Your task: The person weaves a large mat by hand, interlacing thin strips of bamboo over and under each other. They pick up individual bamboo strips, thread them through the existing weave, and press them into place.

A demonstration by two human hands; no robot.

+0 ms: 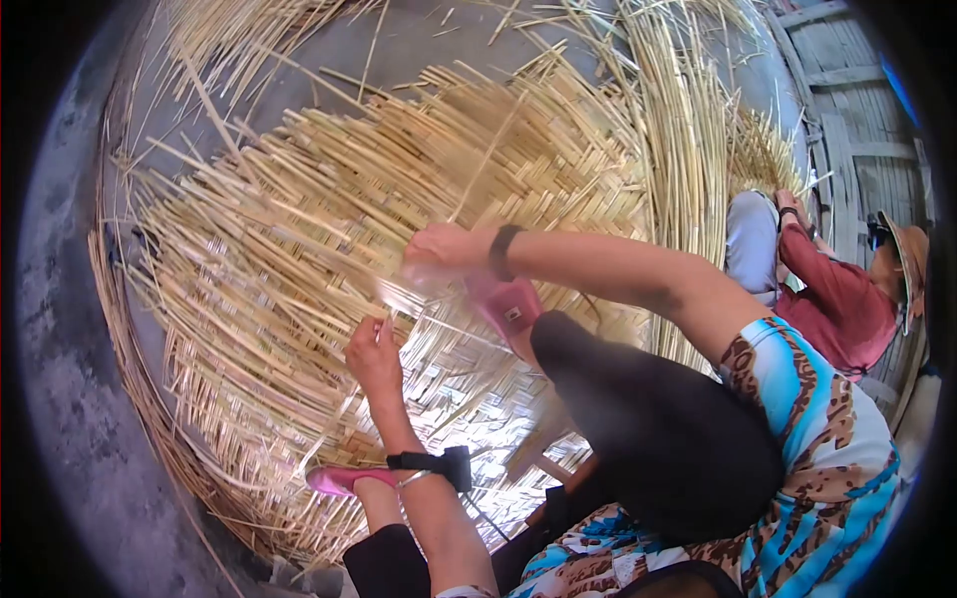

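Note:
A woven mat of split reeds (498, 189) lies spread on the floor under both my hands, with loose reed ends sticking out along its edges. My right hand (439, 249), smeared by motion, is closed above the middle of the mat. A thin reed strip (488, 154) slants up and away from it. Lower and to the left, my left hand (374, 347) is raised over the weave with thumb and fingers pinched together. Something small and pale shows at its fingertips, too small to name.
My pink shoes (337, 481) rest on the mat. Long loose reeds (683, 130) lie in a bundle along its right side, more (234, 40) at the far left. Another person in a red top (837, 299) and hat crouches at right. A grey wall (70, 399) borders the left.

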